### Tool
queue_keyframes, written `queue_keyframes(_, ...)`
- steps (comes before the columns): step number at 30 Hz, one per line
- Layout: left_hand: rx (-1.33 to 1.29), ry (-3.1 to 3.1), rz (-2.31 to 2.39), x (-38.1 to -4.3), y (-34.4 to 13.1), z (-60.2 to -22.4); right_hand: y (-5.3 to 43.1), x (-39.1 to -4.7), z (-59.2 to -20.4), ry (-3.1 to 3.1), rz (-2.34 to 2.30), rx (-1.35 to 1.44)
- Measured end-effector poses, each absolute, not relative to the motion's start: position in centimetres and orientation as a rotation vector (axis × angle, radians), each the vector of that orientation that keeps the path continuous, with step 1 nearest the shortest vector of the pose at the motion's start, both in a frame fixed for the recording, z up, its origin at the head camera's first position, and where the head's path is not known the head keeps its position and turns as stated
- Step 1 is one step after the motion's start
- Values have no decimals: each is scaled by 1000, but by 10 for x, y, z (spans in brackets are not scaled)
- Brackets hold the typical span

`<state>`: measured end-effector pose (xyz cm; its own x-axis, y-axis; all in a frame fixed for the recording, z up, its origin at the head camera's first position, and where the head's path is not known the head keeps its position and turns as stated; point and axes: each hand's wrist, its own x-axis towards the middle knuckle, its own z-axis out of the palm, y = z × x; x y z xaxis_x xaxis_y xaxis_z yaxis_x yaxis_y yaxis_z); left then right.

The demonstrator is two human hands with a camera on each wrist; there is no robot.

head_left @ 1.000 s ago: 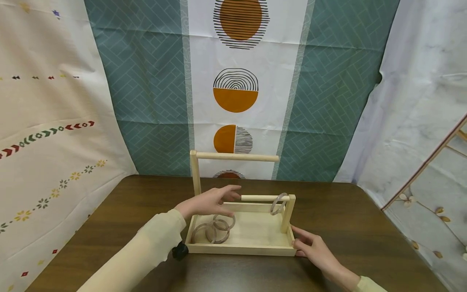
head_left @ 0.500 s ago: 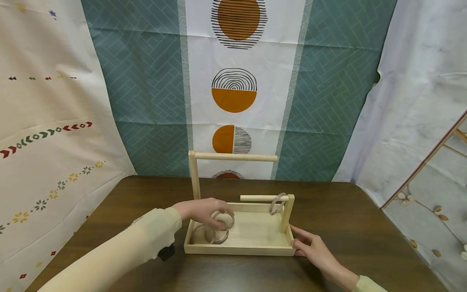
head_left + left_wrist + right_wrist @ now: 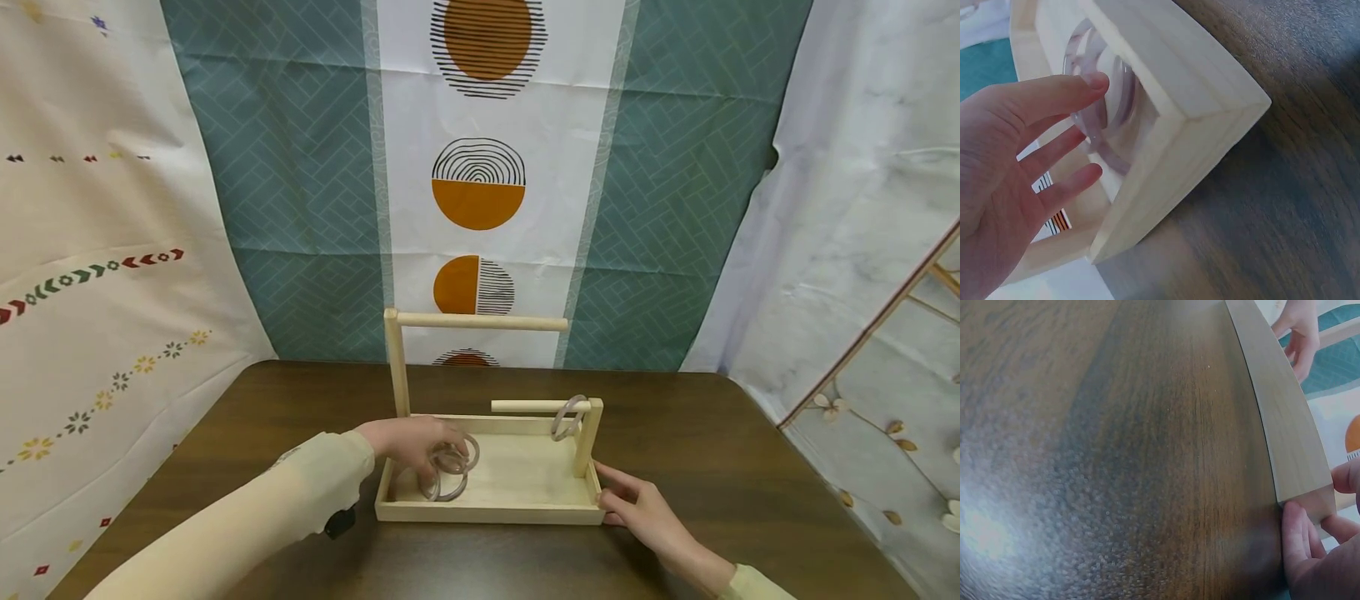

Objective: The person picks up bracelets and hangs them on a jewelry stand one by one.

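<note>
A pale wooden bracelet stand [image 3: 487, 514] has a tray base, a tall left post with a high bar [image 3: 487, 322], and a short right post with a low bar [image 3: 525, 406]. One translucent greyish-mauve bangle [image 3: 561, 427] hangs on the low bar. Several similar bangles [image 3: 454, 492] overlap at the tray's left end. Reaching in there, my left hand [image 3: 420, 446] has its thumb and fingers curled around bangles [image 3: 1124, 100]; which ones it grips is partly hidden. At the tray's right front corner, my right hand [image 3: 651, 515] grips the wood between thumb and fingers [image 3: 1297, 531].
The stand is on a dark brown wooden table [image 3: 300, 417]. Behind hangs a teal and white patterned cloth [image 3: 675, 167], with further patterned cloths at both sides. A black object [image 3: 340, 522] shows under my left wrist.
My left hand has come down from above the tray into the bangles, and its fingers have curled in. The bangles there have shifted closer together. My right hand has stayed on the corner.
</note>
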<state>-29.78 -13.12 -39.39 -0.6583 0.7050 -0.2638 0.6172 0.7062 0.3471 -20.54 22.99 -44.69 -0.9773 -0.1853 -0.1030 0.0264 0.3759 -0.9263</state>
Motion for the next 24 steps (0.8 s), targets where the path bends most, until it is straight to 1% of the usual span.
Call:
queue_keyframes(15,1177,2467,311,-310,-110,-395,230,-206,-447,2438,-1641,-140)
queue_keyframes(24,1212,2469,249,-316,-96,-395,230,-206,-446,2432,-1647,-154)
